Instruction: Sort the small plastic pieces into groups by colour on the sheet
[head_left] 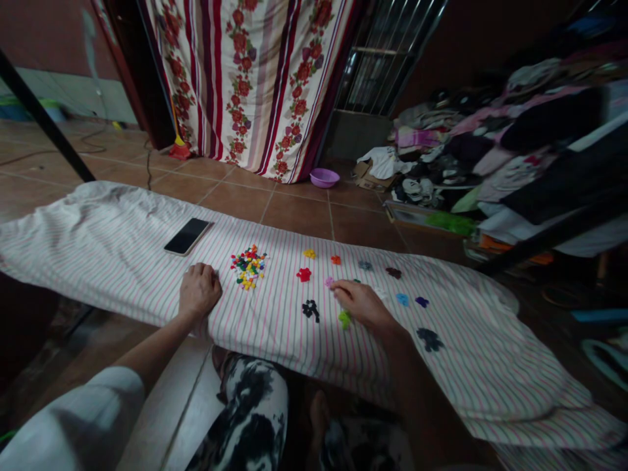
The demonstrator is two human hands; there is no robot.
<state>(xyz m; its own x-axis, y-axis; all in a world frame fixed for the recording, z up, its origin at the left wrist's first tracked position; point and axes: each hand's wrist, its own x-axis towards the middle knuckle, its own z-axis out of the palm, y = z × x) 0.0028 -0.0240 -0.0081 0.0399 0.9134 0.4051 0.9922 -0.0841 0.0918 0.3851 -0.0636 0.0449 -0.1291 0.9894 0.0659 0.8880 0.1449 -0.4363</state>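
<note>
A mixed heap of small coloured pieces (249,267) lies on the striped cloth (284,340). My left hand (200,289) rests on the cloth just left of it, fingers curled, with nothing visible in it. At the small pink pile (329,282), my right hand (358,299) has its fingertips pressed together; whatever they hold is too small to make out. Around it sit single-colour piles: red (304,275), yellow (309,254), orange (335,260), black (311,309) and lime green (344,319). Farther right are light blue (402,299) and purple (422,301) piles.
A phone (188,236) lies on the cloth at the left. Grey (365,265), brown (393,272) and dark (430,339) piles are toward the right. Beyond the cloth are a floral curtain (255,85), a purple basin (324,177) and heaped clothes (441,144).
</note>
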